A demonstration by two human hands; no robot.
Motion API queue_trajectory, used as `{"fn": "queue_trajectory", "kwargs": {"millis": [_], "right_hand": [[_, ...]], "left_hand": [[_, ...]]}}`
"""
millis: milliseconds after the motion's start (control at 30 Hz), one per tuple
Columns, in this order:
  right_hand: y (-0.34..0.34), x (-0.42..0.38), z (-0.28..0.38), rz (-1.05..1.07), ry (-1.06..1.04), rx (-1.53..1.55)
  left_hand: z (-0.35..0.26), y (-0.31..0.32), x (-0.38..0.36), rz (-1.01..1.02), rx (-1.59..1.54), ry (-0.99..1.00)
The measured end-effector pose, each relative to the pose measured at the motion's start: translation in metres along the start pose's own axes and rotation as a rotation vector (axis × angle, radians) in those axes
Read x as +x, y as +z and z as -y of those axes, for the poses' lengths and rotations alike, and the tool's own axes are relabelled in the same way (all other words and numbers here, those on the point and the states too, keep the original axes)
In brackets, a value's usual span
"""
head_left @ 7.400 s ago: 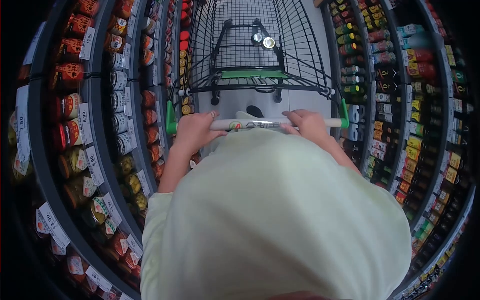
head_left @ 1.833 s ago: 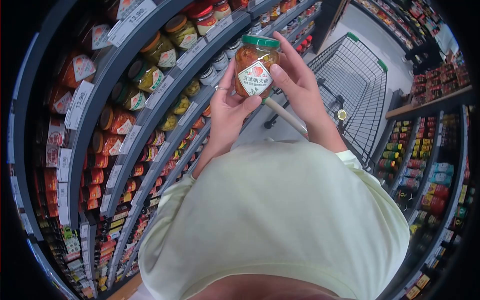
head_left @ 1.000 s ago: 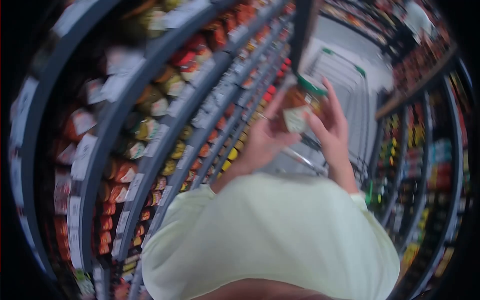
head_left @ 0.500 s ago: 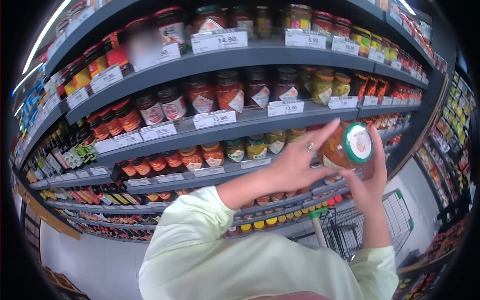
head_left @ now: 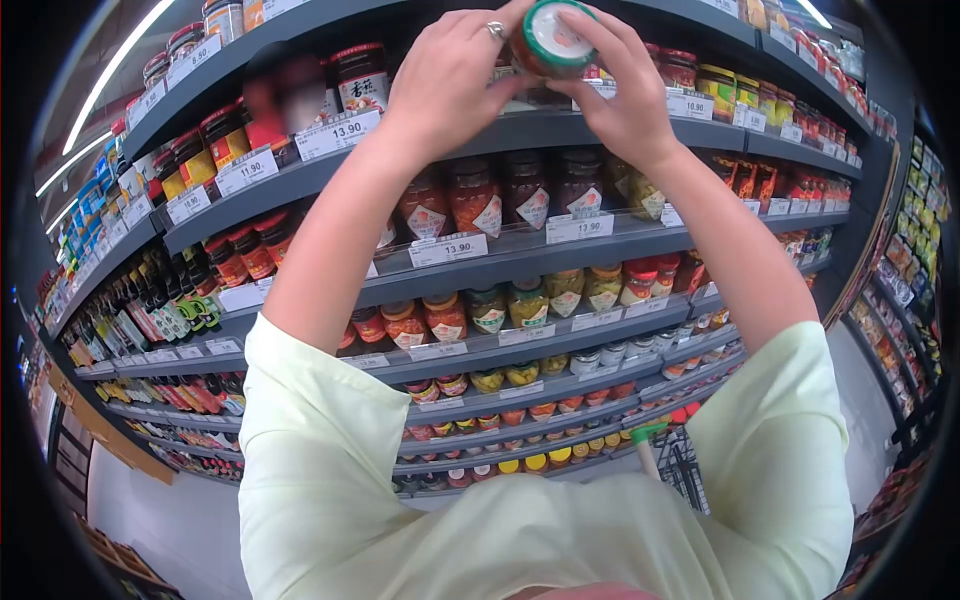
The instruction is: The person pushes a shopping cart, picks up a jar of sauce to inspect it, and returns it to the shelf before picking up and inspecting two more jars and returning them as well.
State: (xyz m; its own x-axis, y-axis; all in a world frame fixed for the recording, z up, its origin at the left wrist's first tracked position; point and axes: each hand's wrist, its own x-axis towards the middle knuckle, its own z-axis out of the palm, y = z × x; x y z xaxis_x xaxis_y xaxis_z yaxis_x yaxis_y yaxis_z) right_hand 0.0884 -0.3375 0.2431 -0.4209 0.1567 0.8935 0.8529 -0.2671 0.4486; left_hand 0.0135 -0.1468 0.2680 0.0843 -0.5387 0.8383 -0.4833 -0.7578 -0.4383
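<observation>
A glass jar with a green-rimmed white lid is held up at the top of the head view, its lid tilted towards me. My left hand, with a ring on one finger, is closed against the jar's left side. On the other side, my right hand grips it with fingers over the lid and the thumb below. Most of the jar's contents and label are hidden. Both hands are in front of the upper shelf, near its price tags.
Shelves of sauce and pickle jars stretch across the view below my hands. Price tags line the shelf edges. A shopping cart with a green handle stands at the lower right, partly behind my sleeve. Another aisle shelf is at far right.
Both hands have lifted the jar up and to the left, from beside the middle shelves to the upper shelf. My arms are now stretched further upward, and the view has shifted slightly.
</observation>
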Motion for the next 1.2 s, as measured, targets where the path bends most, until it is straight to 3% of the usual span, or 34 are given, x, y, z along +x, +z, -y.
{"fn": "queue_trajectory", "kwargs": {"millis": [133, 200, 400, 500, 733, 800, 1000, 1033, 1100, 1200], "right_hand": [[0.017, 0.000, -0.015, 0.000, 0.011, -0.038], [0.019, -0.001, -0.012, 0.023, 0.075, -0.050], [0.034, -0.002, -0.023, 0.041, 0.099, -0.034], [0.038, 0.001, -0.033, 0.113, 0.171, -0.029], [0.059, 0.002, -0.075, 0.406, 0.403, 0.196], [0.062, 0.005, -0.077, 0.500, 0.463, 0.177], [0.058, 0.019, -0.060, 0.650, 0.618, 0.159], [0.059, 0.019, -0.061, 0.648, 0.616, 0.159], [0.061, 0.019, -0.065, 0.685, 0.656, 0.176], [0.061, 0.020, -0.064, 0.715, 0.663, 0.181]], "left_hand": [[0.016, 0.008, 0.001, -0.018, -0.040, 0.008], [0.022, 0.008, 0.001, 0.057, -0.037, -0.080], [0.037, 0.000, 0.001, 0.204, -0.064, -0.106], [0.058, 0.009, -0.006, 0.166, 0.085, 0.029], [0.079, 0.018, -0.008, 0.145, 0.141, -0.013], [0.078, 0.010, -0.001, 0.287, 0.061, -0.142], [0.067, 0.001, 0.005, 0.399, -0.194, -0.444], [0.069, 0.000, 0.007, 0.398, -0.192, -0.443], [0.075, -0.004, 0.011, 0.591, -0.199, -0.470], [0.081, 0.005, 0.008, 0.541, -0.182, -0.483]]}}
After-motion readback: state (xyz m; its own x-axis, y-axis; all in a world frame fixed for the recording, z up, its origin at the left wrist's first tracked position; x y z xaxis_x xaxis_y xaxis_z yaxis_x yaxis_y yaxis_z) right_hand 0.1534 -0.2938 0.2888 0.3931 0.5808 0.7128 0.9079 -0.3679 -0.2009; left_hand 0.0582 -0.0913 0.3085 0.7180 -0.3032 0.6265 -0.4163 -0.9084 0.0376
